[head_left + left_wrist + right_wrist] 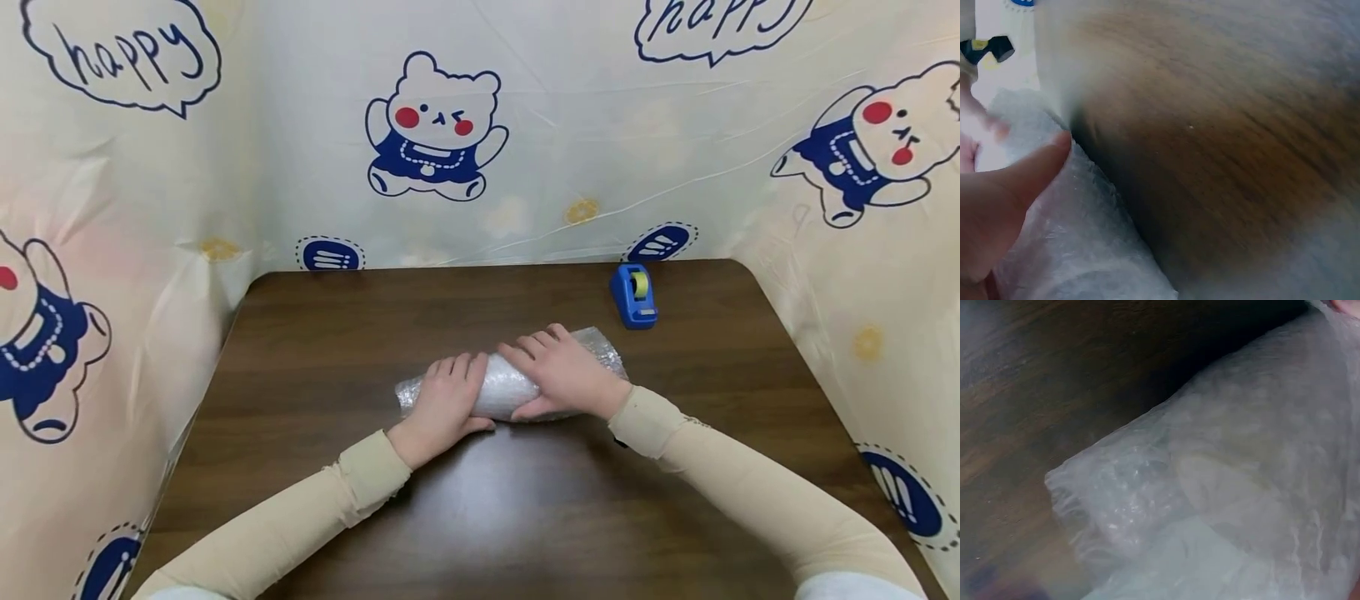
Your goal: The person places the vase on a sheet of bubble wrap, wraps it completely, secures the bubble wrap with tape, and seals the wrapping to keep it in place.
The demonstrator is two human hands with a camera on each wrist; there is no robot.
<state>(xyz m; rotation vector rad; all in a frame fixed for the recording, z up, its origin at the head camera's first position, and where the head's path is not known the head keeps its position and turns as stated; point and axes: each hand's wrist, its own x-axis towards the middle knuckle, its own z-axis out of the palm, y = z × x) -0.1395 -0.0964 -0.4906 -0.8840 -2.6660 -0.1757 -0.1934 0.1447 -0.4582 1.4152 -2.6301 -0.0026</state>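
A roll of bubble wrap (501,390) lies crosswise on the table, with flattened, loose wrap at both ends. My left hand (442,404) grips its left part, fingers over the top and thumb along the near side. Farther right, my right hand (566,375) holds the roll the same way, fingers over the far side and thumb in front. The left wrist view shows the left thumb (1038,172) against the clear wrap (1079,231). Through the open-looking end of the wrap (1122,500) in the right wrist view, a pale rounded edge shows inside; its kind is unclear.
A blue tape dispenser (628,300) with a yellow roll stands at the back right of the dark wooden table (330,325). Printed cloth (555,125) with bear drawings walls the table at the back and both sides.
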